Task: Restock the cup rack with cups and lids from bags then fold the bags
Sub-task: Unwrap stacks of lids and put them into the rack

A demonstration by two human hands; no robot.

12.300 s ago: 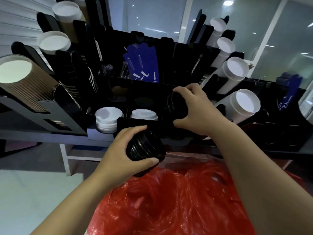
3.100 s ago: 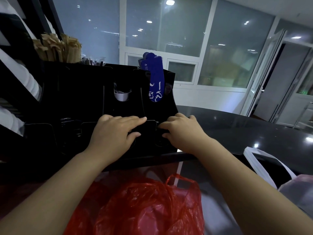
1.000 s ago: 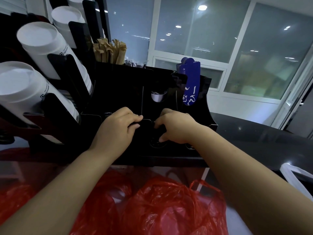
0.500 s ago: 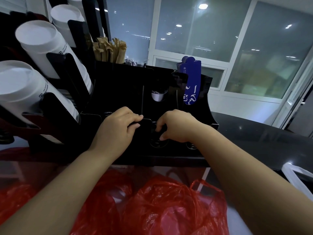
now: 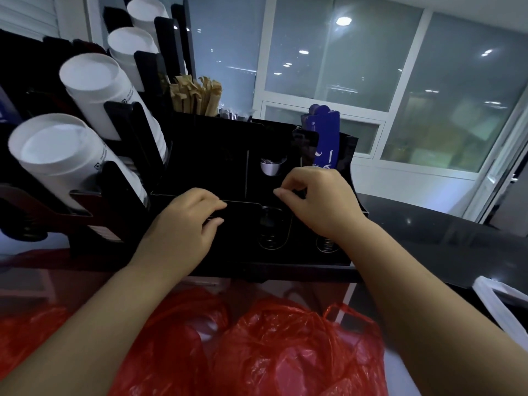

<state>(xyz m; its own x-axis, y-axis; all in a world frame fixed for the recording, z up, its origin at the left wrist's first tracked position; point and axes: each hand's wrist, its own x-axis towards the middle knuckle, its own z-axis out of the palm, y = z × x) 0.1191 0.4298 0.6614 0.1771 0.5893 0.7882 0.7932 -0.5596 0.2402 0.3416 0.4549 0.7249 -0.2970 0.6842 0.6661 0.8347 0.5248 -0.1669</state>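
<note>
Nearby, white cup stacks [image 5: 71,155] flank the rack [image 5: 200,155], red bag [image 5: 300,352] below

- White cup stacks [image 5: 85,144] jutted out of the cup rack [image 5: 200,155] on the left, blocking that side.
- The dark surface [image 5: 428,232] right of the rack lay open.
- A red bag [image 5: 285,352] crowded the near edge below.

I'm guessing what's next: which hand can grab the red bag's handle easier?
Probably right: the right hand seems empty, and the handle lies nearer that arm. The left hand holds the rack.
</note>
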